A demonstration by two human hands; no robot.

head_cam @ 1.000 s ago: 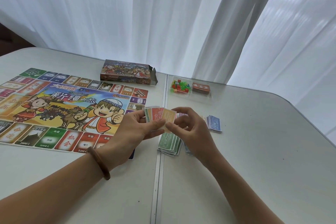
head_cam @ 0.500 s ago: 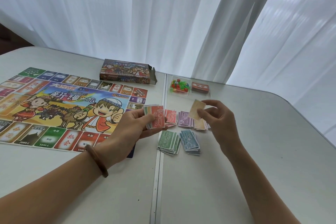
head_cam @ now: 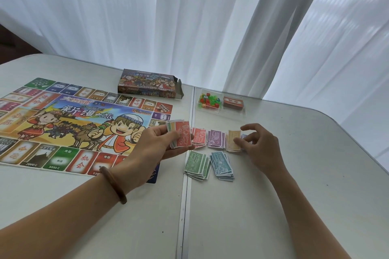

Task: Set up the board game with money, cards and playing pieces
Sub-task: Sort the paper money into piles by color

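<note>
My left hand [head_cam: 155, 149] grips a stack of play money [head_cam: 181, 136] with a red 10000 note on top. My right hand [head_cam: 261, 145] hovers with fingers spread over a tan pile [head_cam: 233, 141], its thumb resting on the top note. Sorted piles lie on the table: red [head_cam: 200, 135], purple [head_cam: 215, 137], green 500 [head_cam: 196, 163], blue 1000 [head_cam: 221, 163]. The game board [head_cam: 69, 126] lies flat at left. A clear bag of coloured playing pieces [head_cam: 209, 100] and a red card deck [head_cam: 233, 103] sit behind the piles.
The open game box [head_cam: 147, 86] lies behind the board. A seam [head_cam: 185, 195] runs between two white table halves. White curtains hang behind the table. The table's right edge curves away at far right.
My right hand carried a tan note from the held stack rightward and laid it on the tan pile. The left hand kept its stack, now showing a red note on top.
</note>
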